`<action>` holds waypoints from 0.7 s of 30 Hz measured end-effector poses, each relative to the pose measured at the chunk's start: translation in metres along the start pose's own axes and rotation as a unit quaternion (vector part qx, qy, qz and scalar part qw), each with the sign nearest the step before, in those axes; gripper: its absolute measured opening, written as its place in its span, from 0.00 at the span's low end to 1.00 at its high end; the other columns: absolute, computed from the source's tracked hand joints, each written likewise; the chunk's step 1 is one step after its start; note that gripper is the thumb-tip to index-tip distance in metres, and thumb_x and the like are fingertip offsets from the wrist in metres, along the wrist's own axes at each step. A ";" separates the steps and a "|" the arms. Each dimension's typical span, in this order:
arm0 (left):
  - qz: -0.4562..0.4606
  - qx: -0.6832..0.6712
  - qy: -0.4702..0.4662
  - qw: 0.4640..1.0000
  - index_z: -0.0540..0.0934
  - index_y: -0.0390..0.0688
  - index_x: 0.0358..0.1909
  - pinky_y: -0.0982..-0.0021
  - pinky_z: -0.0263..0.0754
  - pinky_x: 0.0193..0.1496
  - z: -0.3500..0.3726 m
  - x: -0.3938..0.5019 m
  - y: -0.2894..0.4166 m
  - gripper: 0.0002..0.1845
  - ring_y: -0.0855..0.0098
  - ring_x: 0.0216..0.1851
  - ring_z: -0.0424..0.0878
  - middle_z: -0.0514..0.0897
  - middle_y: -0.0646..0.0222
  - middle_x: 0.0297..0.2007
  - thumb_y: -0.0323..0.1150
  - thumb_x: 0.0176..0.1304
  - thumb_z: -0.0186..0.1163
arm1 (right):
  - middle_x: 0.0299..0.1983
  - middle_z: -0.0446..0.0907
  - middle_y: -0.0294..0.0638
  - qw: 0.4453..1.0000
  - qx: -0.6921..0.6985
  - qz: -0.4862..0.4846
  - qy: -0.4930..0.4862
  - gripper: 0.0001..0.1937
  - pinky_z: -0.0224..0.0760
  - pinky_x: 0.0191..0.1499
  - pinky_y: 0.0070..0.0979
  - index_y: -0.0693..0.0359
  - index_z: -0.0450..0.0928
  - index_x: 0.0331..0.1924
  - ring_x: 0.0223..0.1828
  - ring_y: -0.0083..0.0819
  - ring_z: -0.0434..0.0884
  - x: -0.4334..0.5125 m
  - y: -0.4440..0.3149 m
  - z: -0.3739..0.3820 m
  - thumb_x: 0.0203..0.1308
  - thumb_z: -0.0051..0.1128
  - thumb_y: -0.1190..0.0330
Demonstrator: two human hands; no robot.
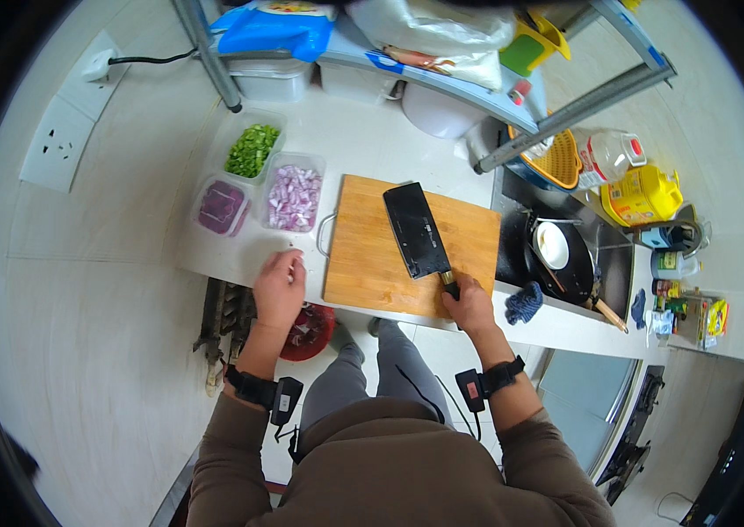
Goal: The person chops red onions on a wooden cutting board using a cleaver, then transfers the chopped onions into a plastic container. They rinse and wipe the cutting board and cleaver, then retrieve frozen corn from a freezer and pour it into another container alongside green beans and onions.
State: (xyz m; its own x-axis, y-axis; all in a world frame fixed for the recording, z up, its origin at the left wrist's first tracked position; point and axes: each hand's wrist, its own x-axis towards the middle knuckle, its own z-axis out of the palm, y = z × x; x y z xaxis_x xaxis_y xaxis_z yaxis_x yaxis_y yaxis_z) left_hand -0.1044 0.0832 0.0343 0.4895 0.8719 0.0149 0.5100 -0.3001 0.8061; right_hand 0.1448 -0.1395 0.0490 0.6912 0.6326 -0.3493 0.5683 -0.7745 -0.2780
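Observation:
My right hand (471, 304) grips the dark handle of a black-bladed cleaver (417, 232), whose blade lies flat over the wooden cutting board (360, 247). Left of the board, my left hand (280, 288) is at the counter's front edge with its fingers curled. Small pale bits show at its fingertips, but whether it holds them is unclear. Just beyond that hand stands a clear plastic container of chopped red onion (293, 197). Chopped green vegetable (252, 151) fills another container behind it, and a lidded container with purple contents (222, 207) sits to the left.
A red bin (309, 336) with scraps is on the floor below the counter edge. To the right, a sink (510, 253) holds a wok (576, 247) with a white bowl (551, 245). A blue cloth (524, 303) lies before it. A metal-legged shelf (359, 59) overhangs the back.

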 end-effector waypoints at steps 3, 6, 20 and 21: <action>-0.082 0.093 -0.015 0.992 0.80 0.43 0.35 0.58 0.75 0.38 0.037 0.007 -0.006 0.08 0.54 0.34 0.80 0.82 0.60 0.32 0.35 0.58 0.58 | 0.34 0.80 0.58 0.997 0.029 0.049 -0.045 0.20 0.73 0.43 0.37 0.67 0.74 0.41 0.39 0.51 0.80 -0.004 0.000 -0.003 0.47 0.58 0.60; -0.124 0.104 0.030 0.986 0.80 0.41 0.32 0.61 0.75 0.35 0.064 0.022 -0.013 0.10 0.57 0.31 0.81 0.83 0.58 0.27 0.38 0.56 0.62 | 0.33 0.80 0.59 0.988 0.117 0.091 -0.041 0.21 0.73 0.43 0.35 0.70 0.73 0.40 0.39 0.51 0.81 -0.011 0.008 -0.003 0.47 0.59 0.61; -0.209 0.221 -0.089 0.948 0.82 0.37 0.26 0.54 0.74 0.36 0.067 0.036 -0.006 0.14 0.52 0.34 0.81 0.83 0.53 0.29 0.39 0.48 0.60 | 0.41 0.77 0.57 0.988 0.153 -0.013 -0.025 0.21 0.72 0.47 0.37 0.67 0.71 0.46 0.43 0.51 0.79 -0.014 0.072 -0.003 0.50 0.60 0.63; -0.216 0.206 -0.096 0.950 0.82 0.37 0.25 0.53 0.73 0.35 0.067 0.032 -0.008 0.14 0.51 0.33 0.81 0.83 0.53 0.29 0.39 0.48 0.60 | 0.44 0.76 0.58 0.990 0.132 -0.030 -0.035 0.22 0.72 0.48 0.38 0.66 0.70 0.48 0.43 0.52 0.78 -0.013 0.076 -0.005 0.51 0.59 0.63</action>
State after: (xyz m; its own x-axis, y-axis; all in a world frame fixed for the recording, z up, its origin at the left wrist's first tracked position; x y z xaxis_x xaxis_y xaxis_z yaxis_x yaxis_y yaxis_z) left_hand -0.0450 0.0874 -0.0114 0.2723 0.8731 -0.4044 0.9067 -0.0921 0.4117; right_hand 0.1807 -0.2065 0.0366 0.6215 0.6832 -0.3834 0.4648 -0.7155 -0.5216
